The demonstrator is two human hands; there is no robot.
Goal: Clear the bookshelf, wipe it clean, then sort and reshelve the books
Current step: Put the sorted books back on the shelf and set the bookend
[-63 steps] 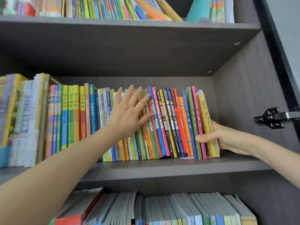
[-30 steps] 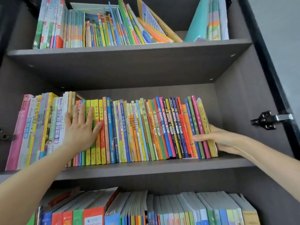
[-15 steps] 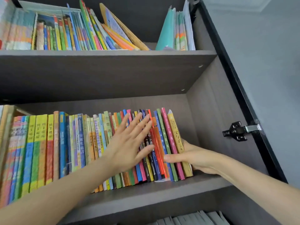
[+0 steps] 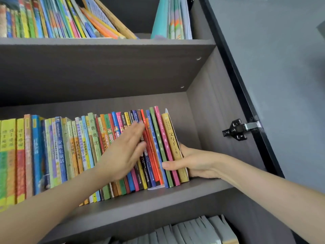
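row of books upright on the middle shelf, right end tilted a little leftward. left hand flat against the spines mid-row, fingers straight and together, blurred, gripping nothing. right hand clamped round the row's right end: thumb across the front of the last few spines, remaining fingers tucked behind the yellow end book, against its outer cover.

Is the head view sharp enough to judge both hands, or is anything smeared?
Head view: left hand motion-blurred at the fingertips; right hand and the end books it grips sharp; cabinet side leans from wide-angle distortion; shelf underside shadowed.
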